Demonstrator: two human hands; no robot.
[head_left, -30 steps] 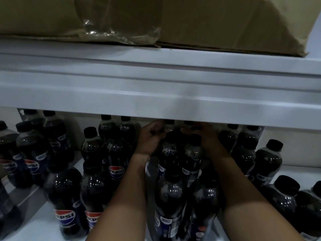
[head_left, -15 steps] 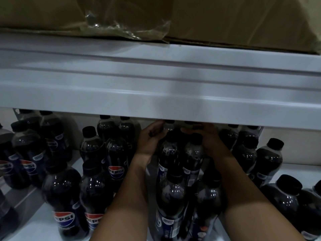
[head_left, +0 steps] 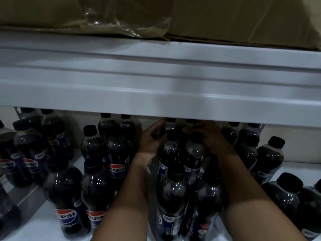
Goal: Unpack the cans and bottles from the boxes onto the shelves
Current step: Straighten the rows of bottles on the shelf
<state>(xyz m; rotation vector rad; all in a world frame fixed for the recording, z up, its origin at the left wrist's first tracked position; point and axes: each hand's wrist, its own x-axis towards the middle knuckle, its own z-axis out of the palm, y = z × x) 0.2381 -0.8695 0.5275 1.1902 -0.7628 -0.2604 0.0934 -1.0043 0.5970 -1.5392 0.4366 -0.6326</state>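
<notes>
Far back under the upper shelf (head_left: 156, 101), left hand (head_left: 151, 141) and right hand (head_left: 213, 138) clasp the upright bottles (head_left: 182, 153) between them.

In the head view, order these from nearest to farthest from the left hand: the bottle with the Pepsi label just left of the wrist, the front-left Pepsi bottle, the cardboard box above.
From the left hand:
1. Labelled bottle, just left of the wrist.
2. Front-left bottle, lower left.
3. Cardboard box, on the shelf above.

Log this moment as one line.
both hands on bottles | left hand and right hand flank bottle pack | lower shelf | grips unclear
</notes>
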